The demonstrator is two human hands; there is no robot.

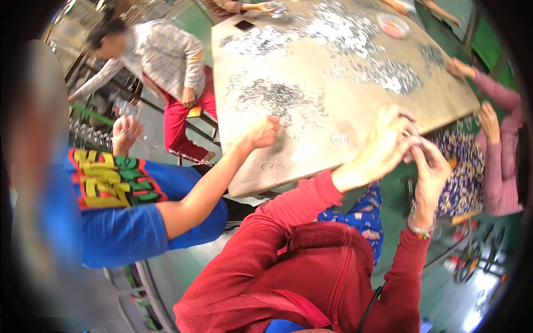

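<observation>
Both my hands are raised in front of me, over the near right edge of the table point(244, 175). My left hand point(386, 144) and my right hand point(432, 173) meet at the fingertips, with thumbs and fingers pinched together. Whatever sits between them is too small or too hidden to make out. A few thin, curved metal pieces point(339, 139) lie on the tabletop left of my left hand. Farther in, a scattered pile of small dark metal pieces point(272, 97) spreads near a co-worker's hand point(262, 133).
Shiny heaps of metal pieces point(338, 28) cover the far table, near a pink-and-white bowl point(393, 25) and a dark flat rectangle point(244, 25). Close on my left is a person in a blue shirt point(122, 233). A plaid-shirted person point(166, 55) sits beyond; pink sleeves point(502, 161) show at right.
</observation>
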